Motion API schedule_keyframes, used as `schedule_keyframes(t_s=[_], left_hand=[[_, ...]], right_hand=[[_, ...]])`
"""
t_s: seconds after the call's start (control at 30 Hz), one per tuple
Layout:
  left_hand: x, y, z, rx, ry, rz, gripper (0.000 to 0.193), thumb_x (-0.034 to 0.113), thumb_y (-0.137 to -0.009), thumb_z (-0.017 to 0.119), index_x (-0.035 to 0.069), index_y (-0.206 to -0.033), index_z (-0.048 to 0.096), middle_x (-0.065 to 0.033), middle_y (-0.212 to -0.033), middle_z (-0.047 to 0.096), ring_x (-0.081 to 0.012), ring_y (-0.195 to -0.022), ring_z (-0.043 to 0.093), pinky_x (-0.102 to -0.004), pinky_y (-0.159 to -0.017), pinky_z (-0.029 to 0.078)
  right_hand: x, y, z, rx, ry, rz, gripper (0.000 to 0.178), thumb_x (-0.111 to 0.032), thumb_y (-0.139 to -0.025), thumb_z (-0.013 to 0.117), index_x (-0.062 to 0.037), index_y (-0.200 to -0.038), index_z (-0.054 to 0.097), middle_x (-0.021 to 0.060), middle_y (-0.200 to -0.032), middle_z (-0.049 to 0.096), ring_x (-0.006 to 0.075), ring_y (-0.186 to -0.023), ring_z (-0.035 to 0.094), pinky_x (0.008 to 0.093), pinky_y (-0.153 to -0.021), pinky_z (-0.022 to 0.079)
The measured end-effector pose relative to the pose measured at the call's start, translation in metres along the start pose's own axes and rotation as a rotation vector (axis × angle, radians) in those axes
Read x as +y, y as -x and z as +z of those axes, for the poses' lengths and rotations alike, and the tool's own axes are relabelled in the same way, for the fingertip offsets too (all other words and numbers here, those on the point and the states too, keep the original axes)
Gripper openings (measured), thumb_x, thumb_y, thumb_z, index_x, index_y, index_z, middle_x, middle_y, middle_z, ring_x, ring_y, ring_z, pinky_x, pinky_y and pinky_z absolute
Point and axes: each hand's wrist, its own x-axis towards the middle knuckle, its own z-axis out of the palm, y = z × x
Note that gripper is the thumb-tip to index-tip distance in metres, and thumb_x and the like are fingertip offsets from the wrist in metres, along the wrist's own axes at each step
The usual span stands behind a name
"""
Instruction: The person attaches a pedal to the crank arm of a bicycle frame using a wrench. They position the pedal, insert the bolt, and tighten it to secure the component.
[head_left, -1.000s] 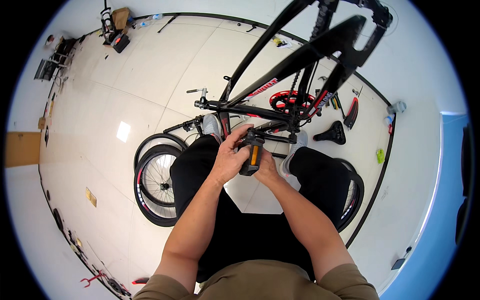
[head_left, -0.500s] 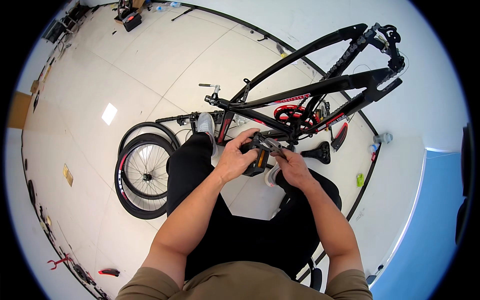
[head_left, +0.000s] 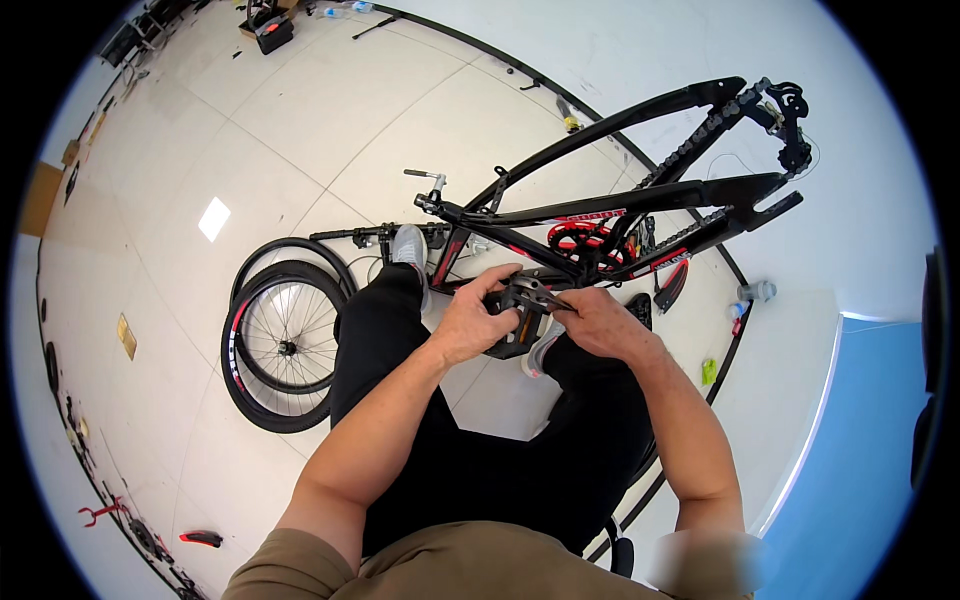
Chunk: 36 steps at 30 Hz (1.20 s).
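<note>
My left hand (head_left: pixel 468 325) is wrapped round a black bicycle pedal (head_left: pixel 512 343) with an orange reflector, held above the floor between my knees. Closed on a grey metal tool that looks like pliers (head_left: pixel 532 292), my right hand (head_left: pixel 605 325) comes in from the right. The tool's head lies at the pedal's upper end, though its exact grip there is too small to make out. Just beyond both hands stands a black and red bicycle frame (head_left: pixel 630 200), with its red chainring (head_left: pixel 572 236) and chain attached.
Two wheels (head_left: pixel 287 348) overlap on the floor at the left, by my leg. A black saddle (head_left: pixel 641 308), partly hidden by my right hand, and a red-black fender piece (head_left: pixel 672 287) lie at the right. A wall skirting (head_left: pixel 560 92) runs behind the frame.
My right hand has swung the tool to a flatter angle, its elbow moving outward to the right. My left hand still holds the pedal in nearly the same place. The view has shifted slightly.
</note>
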Motion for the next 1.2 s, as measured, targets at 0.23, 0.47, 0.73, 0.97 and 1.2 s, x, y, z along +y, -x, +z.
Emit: schedule_keyframes(t_s=[0.23,0.47,0.73,0.97,1.2], left_hand=[[-0.007,-0.001,0.000,0.005,-0.031,-0.002,0.062,0.005,-0.078,0.066,0.008,-0.139,0.055,-0.0057,-0.102,0.061,-0.0118,-0.090,0.057,-0.0256,-0.083,0.049],[-0.016,-0.003,0.001,0.005,0.008,0.065,0.062,0.006,-0.078,0.065,0.008,-0.139,0.054,-0.0055,-0.101,0.060,-0.0120,-0.089,0.057,-0.0257,-0.082,0.049],[-0.018,-0.003,-0.001,0.022,-0.029,0.070,0.060,0.006,-0.078,0.065,0.007,-0.137,0.055,-0.0046,-0.098,0.060,-0.0114,-0.089,0.057,-0.0251,-0.081,0.049],[-0.016,-0.004,-0.001,-0.034,0.046,0.031,0.060,0.006,-0.079,0.064,0.007,-0.138,0.054,-0.0041,-0.099,0.061,-0.0098,-0.088,0.058,-0.0246,-0.080,0.050],[-0.020,-0.004,0.001,-0.021,0.120,0.017,0.062,0.012,-0.077,0.068,0.009,-0.137,0.055,-0.0092,-0.101,0.060,-0.0172,-0.092,0.058,-0.0285,-0.085,0.048]], right_hand=[[-0.004,0.017,-0.007,-0.008,0.005,0.086,0.021,-0.017,-0.094,0.057,-0.0003,-0.104,0.065,0.0245,-0.086,0.066,0.0435,-0.082,0.062,0.0468,-0.077,0.049],[-0.018,0.031,-0.008,0.137,0.135,0.042,0.020,-0.018,-0.095,0.059,-0.0029,-0.104,0.067,0.0227,-0.086,0.068,0.0435,-0.083,0.064,0.0462,-0.076,0.050],[-0.032,0.059,-0.037,0.238,0.026,0.152,0.019,-0.009,-0.090,0.069,0.0033,-0.104,0.069,0.0113,-0.077,0.069,0.0170,-0.068,0.063,0.0333,-0.065,0.051],[-0.032,0.058,-0.037,0.351,-0.479,0.232,0.011,-0.003,-0.086,0.072,0.0057,-0.093,0.069,0.0082,-0.074,0.067,0.0105,-0.059,0.060,0.0249,-0.050,0.050],[-0.035,0.058,-0.034,0.409,-0.534,0.164,0.011,-0.005,-0.085,0.073,0.0044,-0.091,0.070,0.0061,-0.074,0.068,0.0094,-0.057,0.060,0.0231,-0.049,0.049]])
